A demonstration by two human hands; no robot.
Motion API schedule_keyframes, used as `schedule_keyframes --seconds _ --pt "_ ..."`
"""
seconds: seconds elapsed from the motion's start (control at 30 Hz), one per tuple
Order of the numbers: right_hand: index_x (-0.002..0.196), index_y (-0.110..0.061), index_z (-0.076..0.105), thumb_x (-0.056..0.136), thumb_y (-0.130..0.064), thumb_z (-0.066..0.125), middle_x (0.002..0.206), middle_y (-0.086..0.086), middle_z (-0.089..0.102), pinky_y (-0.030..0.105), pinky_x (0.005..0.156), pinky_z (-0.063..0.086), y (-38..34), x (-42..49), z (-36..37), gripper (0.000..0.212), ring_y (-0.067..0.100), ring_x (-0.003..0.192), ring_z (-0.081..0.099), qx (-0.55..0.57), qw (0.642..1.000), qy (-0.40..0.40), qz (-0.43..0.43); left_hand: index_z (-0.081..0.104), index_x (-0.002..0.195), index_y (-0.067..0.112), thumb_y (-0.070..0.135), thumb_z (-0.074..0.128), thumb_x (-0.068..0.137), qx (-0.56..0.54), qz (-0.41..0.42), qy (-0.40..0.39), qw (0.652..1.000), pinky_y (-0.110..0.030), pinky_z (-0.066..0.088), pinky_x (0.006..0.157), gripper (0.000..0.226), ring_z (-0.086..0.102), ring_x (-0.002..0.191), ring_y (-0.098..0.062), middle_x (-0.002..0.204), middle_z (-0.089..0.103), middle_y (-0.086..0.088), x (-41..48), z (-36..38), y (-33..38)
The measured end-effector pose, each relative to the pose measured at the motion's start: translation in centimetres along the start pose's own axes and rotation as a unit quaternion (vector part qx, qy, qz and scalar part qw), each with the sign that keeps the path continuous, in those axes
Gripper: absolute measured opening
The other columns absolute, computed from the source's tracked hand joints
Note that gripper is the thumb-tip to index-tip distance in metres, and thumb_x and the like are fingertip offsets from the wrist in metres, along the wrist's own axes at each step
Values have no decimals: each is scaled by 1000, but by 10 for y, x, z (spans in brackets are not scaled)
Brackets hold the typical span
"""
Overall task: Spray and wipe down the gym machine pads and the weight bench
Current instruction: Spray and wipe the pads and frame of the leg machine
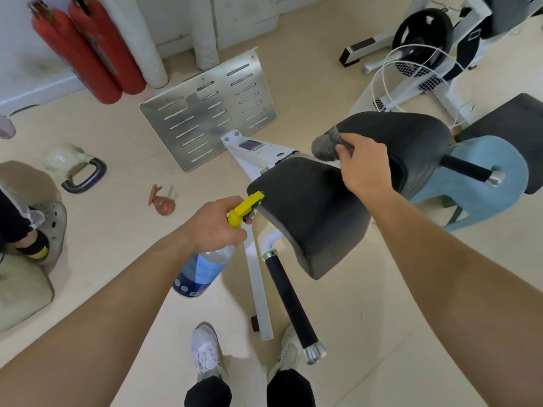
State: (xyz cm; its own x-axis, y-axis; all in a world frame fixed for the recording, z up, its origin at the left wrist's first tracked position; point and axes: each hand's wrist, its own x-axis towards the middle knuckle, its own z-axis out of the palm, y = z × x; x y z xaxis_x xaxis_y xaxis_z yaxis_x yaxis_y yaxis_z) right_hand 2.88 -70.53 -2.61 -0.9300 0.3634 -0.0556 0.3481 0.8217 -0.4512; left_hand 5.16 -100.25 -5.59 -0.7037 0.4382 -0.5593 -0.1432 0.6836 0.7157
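Note:
My left hand (pixel 214 227) grips a clear spray bottle (pixel 202 271) by its yellow trigger head (pixel 245 207), with the nozzle close to the near black pad (pixel 311 212) of the gym machine. My right hand (pixel 364 165) pinches a grey cloth (pixel 324 146) bunched between the near pad and the far black pad (pixel 411 133). A black padded bench (pixel 511 121) shows at the right edge.
A slotted metal footplate (pixel 205 113) lies on the floor ahead. Black handles (pixel 293 304) stick out below the pads. A blue stool (pixel 484 183), kettlebell (pixel 73 171), red cylinders (pixel 88 48), weight plate (pixel 423 33) and another person's foot (pixel 50 227) surround me.

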Motion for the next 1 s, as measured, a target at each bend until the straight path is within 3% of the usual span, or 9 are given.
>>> schedule_keyframes --seconds 0.13,0.27,0.37,0.5,0.6,0.73,0.83,0.93,1.0 --pt "128 -18 65 100 -24 54 114 5 72 24 87 41 2 5 -7 31 25 105 63 -16 998 -51 -44 63 85 28 30 63 54 60 -2 -30 998 -39 55 75 32 66 78 -22 80 70 7 11 -6 0" --pt "138 -26 56 103 -34 47 123 8 67 36 92 46 -5 -2 8 37 30 111 60 -89 984 -145 -55 60 83 27 32 62 54 75 10 -40 996 -45 57 77 30 66 79 -24 80 71 3 20 -16 -3" --pt "142 -27 51 106 -32 38 141 3 57 40 103 42 -23 -33 29 39 27 125 54 -166 951 -232 -114 64 89 31 29 64 56 44 19 -40 998 -37 56 73 34 67 76 -14 84 73 7 22 -31 -8" --pt "145 -27 48 107 -29 35 145 -2 53 39 107 44 -44 -63 42 40 22 131 51 -190 915 -293 -203 66 100 36 27 65 58 19 23 -41 999 -27 52 70 43 68 74 -6 92 74 9 24 -48 -12" --pt "148 -28 44 107 -25 36 153 2 44 44 113 37 -43 -34 55 42 26 141 40 -224 898 -323 -196 66 101 36 27 66 60 30 28 -45 998 -23 46 62 42 64 66 -3 87 73 8 34 -54 -8" --pt "142 -35 51 103 -22 42 142 4 53 42 101 45 -42 35 80 42 29 127 51 -273 902 -313 -117 65 100 34 20 70 69 46 28 -38 998 -22 43 61 35 60 73 -10 87 67 10 53 -53 -5" --pt "136 -37 55 98 -20 49 131 -2 57 45 96 51 -42 66 104 42 29 116 58 -299 898 -309 -94 65 99 32 15 71 72 47 14 -29 998 -15 40 56 33 59 65 -2 87 70 7 67 -54 -5" --pt "127 -22 60 96 -16 49 125 8 63 42 89 53 -55 41 116 34 30 109 61 -315 866 -348 -170 66 100 29 11 72 73 50 0 -22 998 -19 39 56 32 57 57 1 82 70 3 73 -59 -4" --pt "131 -17 57 98 -13 45 127 11 63 39 89 49 -60 10 104 35 30 111 61 -300 842 -374 -246 67 99 27 8 72 72 45 -12 -14 999 -16 39 54 33 56 56 1 78 69 3 78 -66 -6"
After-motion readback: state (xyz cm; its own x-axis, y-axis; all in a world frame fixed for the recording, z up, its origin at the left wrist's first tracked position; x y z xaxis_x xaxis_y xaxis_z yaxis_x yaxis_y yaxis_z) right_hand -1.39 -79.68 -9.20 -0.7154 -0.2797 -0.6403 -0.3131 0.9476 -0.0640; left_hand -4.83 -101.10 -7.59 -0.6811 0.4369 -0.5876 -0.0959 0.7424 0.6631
